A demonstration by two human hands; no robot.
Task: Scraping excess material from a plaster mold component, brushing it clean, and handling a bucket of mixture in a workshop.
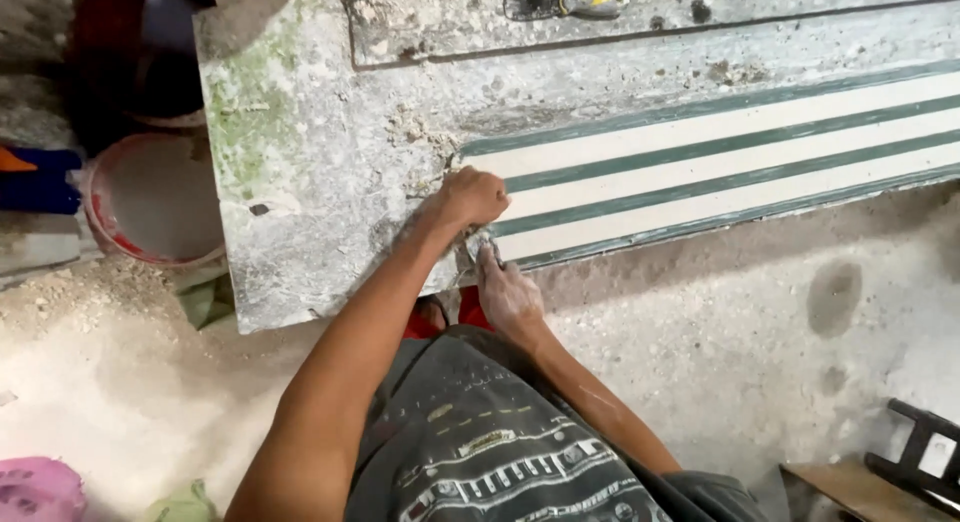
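Head view. A person leans over a long, dust-caked slab (pixel 330 152) that lies flat above a sandy floor (pixel 760 312). The right part of the slab carries a moulded strip (pixel 720 152) of cream bands parted by dark green lines; it runs from the slab's middle to the right edge of the picture.

The left hand (pixel 472 197) is closed into a fist and rests on the slab at the left end of the striped strip; what it encloses cannot be told. The right hand (pixel 506 290), whitened with dust, lies at the slab's near edge just below the left hand, its fingers pressed together and pointing up at a small grey object (pixel 480 246) that sits between the two hands; whether the fingers pinch it cannot be told.

A putty knife (pixel 560 4) with a dark blade and a yellow-marked handle lies on the far side of the slab, well apart from both hands. A red bucket (pixel 150 197) with pale contents stands left of the slab.
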